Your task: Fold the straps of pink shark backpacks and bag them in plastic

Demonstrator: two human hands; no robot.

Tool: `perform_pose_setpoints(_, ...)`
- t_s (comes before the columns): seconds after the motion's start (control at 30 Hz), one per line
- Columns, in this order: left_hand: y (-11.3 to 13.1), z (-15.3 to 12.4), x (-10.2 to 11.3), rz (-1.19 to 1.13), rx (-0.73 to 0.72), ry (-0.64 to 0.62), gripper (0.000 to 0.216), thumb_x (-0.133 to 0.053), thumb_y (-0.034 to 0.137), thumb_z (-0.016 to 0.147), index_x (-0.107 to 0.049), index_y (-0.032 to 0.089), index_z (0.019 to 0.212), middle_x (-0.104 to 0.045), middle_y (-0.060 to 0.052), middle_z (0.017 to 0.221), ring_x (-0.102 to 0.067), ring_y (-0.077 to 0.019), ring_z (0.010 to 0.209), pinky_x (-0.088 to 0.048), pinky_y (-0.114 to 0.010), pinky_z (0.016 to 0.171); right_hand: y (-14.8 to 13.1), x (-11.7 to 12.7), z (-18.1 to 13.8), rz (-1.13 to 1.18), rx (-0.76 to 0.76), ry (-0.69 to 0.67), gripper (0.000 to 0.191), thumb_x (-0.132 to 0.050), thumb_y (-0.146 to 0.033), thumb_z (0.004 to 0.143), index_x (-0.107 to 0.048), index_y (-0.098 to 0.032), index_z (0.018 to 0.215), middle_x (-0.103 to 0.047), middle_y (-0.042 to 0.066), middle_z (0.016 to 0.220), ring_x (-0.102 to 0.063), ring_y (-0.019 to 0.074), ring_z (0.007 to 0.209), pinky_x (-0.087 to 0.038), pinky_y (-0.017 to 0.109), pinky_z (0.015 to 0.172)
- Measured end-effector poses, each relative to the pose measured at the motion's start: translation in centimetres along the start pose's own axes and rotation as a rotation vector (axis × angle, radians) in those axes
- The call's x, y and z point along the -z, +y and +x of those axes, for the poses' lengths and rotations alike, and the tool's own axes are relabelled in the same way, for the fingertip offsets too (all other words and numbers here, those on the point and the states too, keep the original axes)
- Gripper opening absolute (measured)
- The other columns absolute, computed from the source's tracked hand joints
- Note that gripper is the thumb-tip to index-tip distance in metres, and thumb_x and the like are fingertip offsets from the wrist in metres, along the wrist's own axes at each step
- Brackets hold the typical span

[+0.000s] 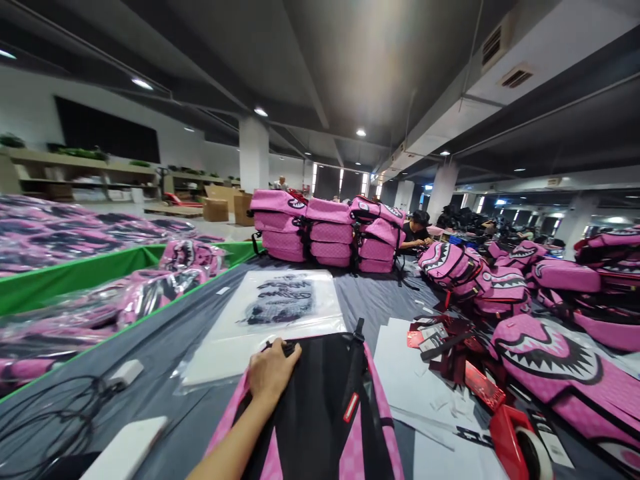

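Observation:
A pink-and-black backpack point(320, 400) lies in front of me, its black back panel and straps facing up. My left hand point(273, 370) is closed on its upper left edge, where a black strap end or buckle shows by the thumb; the fingertips are hidden. On the backpack's right side runs a black shoulder strap point(353, 380) with a red-edged label. Just beyond the backpack is a stack of clear plastic bags point(285, 300) with dark printing. My right hand is out of view.
Stacked pink backpacks point(330, 230) stand at the table's back. Right are white sheets point(400, 373), red tags point(483, 383), a tape dispenser point(515, 440) and shark-mouth backpacks point(550, 353). Left, a green-edged bin point(125, 267) holds bagged backpacks; cables point(60, 407) lie nearby. A person point(416, 230) sits beyond.

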State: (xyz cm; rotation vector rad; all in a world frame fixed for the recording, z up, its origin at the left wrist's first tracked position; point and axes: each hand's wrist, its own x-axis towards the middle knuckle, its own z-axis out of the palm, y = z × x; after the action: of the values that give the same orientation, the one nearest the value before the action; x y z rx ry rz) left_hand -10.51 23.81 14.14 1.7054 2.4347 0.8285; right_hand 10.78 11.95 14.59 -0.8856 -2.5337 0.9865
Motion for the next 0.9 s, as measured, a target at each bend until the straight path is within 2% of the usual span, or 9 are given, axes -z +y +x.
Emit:
perform_pose_setpoints(0.13, 0.1, 0.0, 1.2, 0.085, -0.169, -0.026, 0.054, -0.048, 0.051, 0.09, -0.065, 0.007, 0.117, -0.075, -0.023, 0.093, -0.068, -0.0441, 0.097, -0.042, -0.06, 0.097, 1.4, 7.8, 2.1, -0.17, -0.184, 0.259, 0.033, -0.057, -0.05, 0.102, -0.066, -0.023, 0.118, -0.074, 0.008, 0.096, -0.073, 0.0268, 0.094, -0.055, 0.035, 0.079)
perform_pose_setpoints(0.2, 0.6, 0.0, 2.1, 0.087, -0.291, -0.015, 0.054, -0.053, 0.053, 0.089, -0.066, 0.009, 0.118, -0.071, -0.026, 0.113, -0.058, -0.0471, 0.119, -0.032, -0.066, 0.108, 2.5, 11.0, 4.7, -0.436, -0.449, 0.447, 0.043, -0.057, -0.052, 0.101, -0.063, -0.016, 0.123, -0.076, 0.015, 0.099, -0.074, 0.0323, 0.098, -0.053, 0.038, 0.08)
perform_pose_setpoints(0.27, 1.6, -0.3, 2.1, 0.045, -0.406, -0.016, 0.049, -0.052, 0.051, 0.092, -0.067, 0.012, 0.119, -0.064, -0.026, 0.129, -0.046, -0.0452, 0.134, -0.024, -0.066, 0.115, 3.5, 12.7, 7.4, -0.547, -0.594, 0.465, 0.05, -0.062, -0.056, 0.096, -0.064, -0.012, 0.12, -0.076, 0.022, 0.106, -0.073, 0.0365, 0.103, -0.052, 0.039, 0.08)
perform_pose_setpoints(0.33, 2.8, -0.9, 0.8, -0.052, -0.517, -0.094, 0.037, -0.049, 0.043, 0.095, -0.07, 0.018, 0.114, -0.066, -0.018, 0.127, -0.052, -0.0363, 0.129, -0.033, -0.056, 0.113, 4.0, 12.8, 9.4, -0.545, -0.603, 0.426, 0.044, -0.066, -0.051, 0.092, -0.067, -0.012, 0.113, -0.076, 0.022, 0.107, -0.074, 0.036, 0.102, -0.052, 0.037, 0.078)
perform_pose_setpoints(0.43, 4.8, -1.5, -2.4, -0.255, -0.646, -0.263, 0.027, -0.051, 0.028, 0.092, -0.071, 0.025, 0.11, -0.072, -0.007, 0.114, -0.062, -0.0258, 0.112, -0.047, -0.043, 0.101, 3.8, 11.8, 9.6, -0.545, -0.509, 0.5, 0.027, -0.063, -0.037, 0.09, -0.065, -0.016, 0.106, -0.077, 0.015, 0.096, -0.074, 0.0291, 0.091, -0.049, 0.033, 0.075)
perform_pose_setpoints(0.57, 6.9, -1.7, -5.7, -0.516, -0.724, -0.335, 0.033, -0.057, 0.028, 0.087, -0.068, 0.024, 0.117, -0.07, -0.006, 0.117, -0.061, -0.0245, 0.111, -0.047, -0.041, 0.102, 3.0, 11.1, 6.0, -0.372, -0.23, 0.722, 0.015, -0.06, -0.034, 0.079, -0.054, -0.022, 0.083, -0.064, 0.001, 0.066, -0.063, 0.018, 0.061, -0.043, 0.026, 0.061)
perform_pose_setpoints(0.67, 7.6, -2.1, -6.7, -0.645, -0.789, -0.377, 0.02, -0.06, 0.032, 0.085, -0.071, 0.023, 0.098, -0.07, -0.003, 0.098, -0.061, -0.0219, 0.093, -0.048, -0.035, 0.092, 2.7, 10.5, 3.4, -0.245, -0.04, 0.803, 0.017, -0.056, -0.034, 0.074, -0.042, -0.025, 0.074, -0.05, -0.006, 0.058, -0.051, 0.0121, 0.05, -0.038, 0.022, 0.052)
perform_pose_setpoints(0.73, 7.6, -2.4, -7.2, -0.705, -0.81, -0.385, 0.016, -0.058, 0.031, 0.087, -0.071, 0.022, 0.088, -0.069, -0.002, 0.087, -0.059, -0.0206, 0.087, -0.046, -0.033, 0.088, 2.4, 9.8, 2.4, -0.264, 0.038, 0.817, 0.019, -0.056, -0.031, 0.072, -0.038, -0.025, 0.073, -0.044, -0.008, 0.056, -0.045, 0.0098, 0.046, -0.034, 0.02, 0.048)
perform_pose_setpoints(0.9, 7.2, -2.1, -9.0, -0.772, -0.763, -0.37, 0.022, -0.052, 0.022, 0.089, -0.074, 0.021, 0.089, -0.067, -0.002, 0.079, -0.06, -0.0174, 0.08, -0.045, -0.027, 0.077, 0.6, 8.4, 0.7, -0.383, 0.211, 0.842, 0.021, -0.057, -0.021, 0.07, -0.038, -0.025, 0.076, -0.035, -0.011, 0.054, -0.033, 0.0063, 0.04, -0.026, 0.019, 0.041)
